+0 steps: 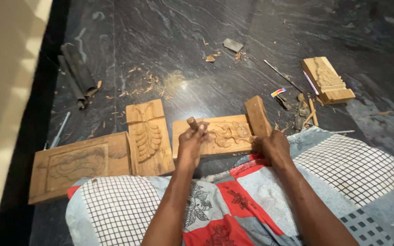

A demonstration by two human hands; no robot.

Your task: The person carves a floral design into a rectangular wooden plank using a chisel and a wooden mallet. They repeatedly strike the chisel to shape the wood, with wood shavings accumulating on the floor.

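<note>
A carved wooden panel [226, 133] lies on the dark stone floor in front of my knees. My left hand [191, 142] is closed round a wooden-handled carving tool [192, 122] whose tip rests on the panel's left part. My right hand [272, 146] grips the panel's right end, beside a short wooden block [257, 115] standing at that end. What the right hand's fingers enclose is hidden. A patterned cloth [334, 173] covers my legs.
A leaf-carved panel [148, 136] and a larger relief panel [76, 164] lie to the left. Another carved block [328, 80] lies at the far right near thin tools [281, 75]. Dark rolled sheets [76, 73] lie at the upper left. Wood chips [149, 86] are scattered about.
</note>
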